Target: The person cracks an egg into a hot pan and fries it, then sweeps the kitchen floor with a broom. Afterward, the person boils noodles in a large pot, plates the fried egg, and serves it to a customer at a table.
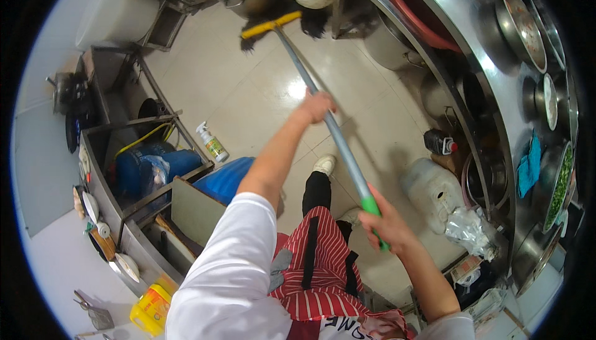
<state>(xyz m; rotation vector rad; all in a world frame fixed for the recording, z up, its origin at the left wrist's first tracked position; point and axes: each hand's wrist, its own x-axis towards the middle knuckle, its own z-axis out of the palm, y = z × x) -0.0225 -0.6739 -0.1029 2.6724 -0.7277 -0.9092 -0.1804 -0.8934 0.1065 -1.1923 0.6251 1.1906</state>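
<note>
A long-handled floor broom (342,144) slants across the view, with a grey pole, a green end grip and a narrow yellow head. Dark bristle-like tufts show at both ends of the head, though blur hides their exact form. Around the middle of the pole my left hand (319,105) is closed. My right hand (386,223) grips the green end, close to my body. The broom head lies far ahead on the pale tiled floor (251,93), by the shadowed space under the far counter.
On the left, a metal frame stand (151,119) holds blue gas cylinders (139,167); a spray bottle (213,143) stands beside it. To the right are a plastic jug (433,193), a dark bottle (439,142), a large pot (389,44) and a steel counter (489,60) bearing bowls.
</note>
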